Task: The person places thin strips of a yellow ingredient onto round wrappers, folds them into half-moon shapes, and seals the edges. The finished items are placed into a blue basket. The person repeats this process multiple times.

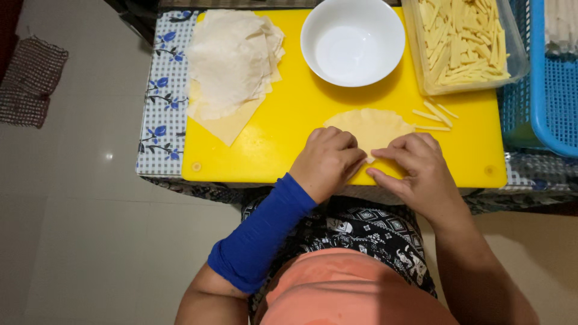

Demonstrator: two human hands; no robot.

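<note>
While bent over the yellow board (pixel 289 132), both hands, left (pixel 327 161) and right (pixel 415 168), pinching the near edge of a thin wrapper (pixel 370 125).

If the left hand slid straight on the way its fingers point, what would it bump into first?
The left hand points right, so it would most likely meet the right hand first; their fingertips nearly touch over the round wrapper on the yellow board.

The yellow cutting board (pixel 289 129) is looking like smooth, matt plastic, and the white bowl (pixel 353 41) is showing a glossy glazed finish. The thin wrapper (pixel 372 125) is appearing soft, pale and floury-matt, while the blue sleeve (pixel 265 232) is looking like stretchy knit cloth.
</note>
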